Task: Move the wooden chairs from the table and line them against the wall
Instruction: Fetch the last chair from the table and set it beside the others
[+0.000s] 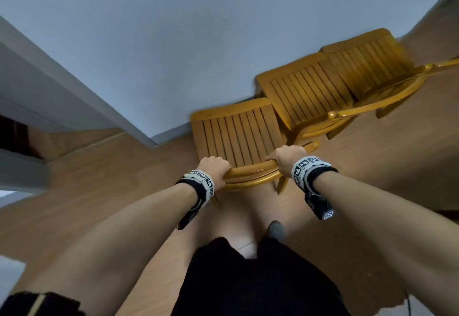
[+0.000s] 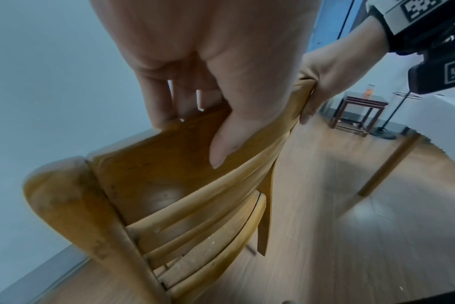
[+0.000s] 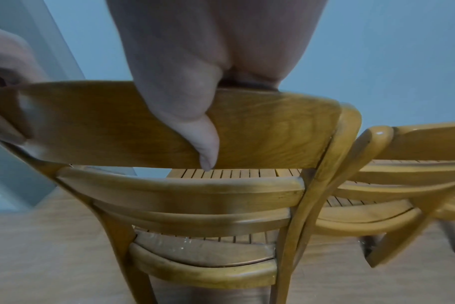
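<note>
Head view looks steeply down from above at both forearms, the wooden floor and the blue wall ahead. Left wrist view sits close behind the left hand, facing along it and rightward over the top rail to the room beyond. Right wrist view sits close behind the right hand, facing the wall. All three share the held chair's top rail; both wrist views catch the opposite hand.

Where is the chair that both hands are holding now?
In the head view, the held chair stands at the left end of the row, seat toward the wall, beside the middle chair; left hand and right hand grip its top rail.
</note>
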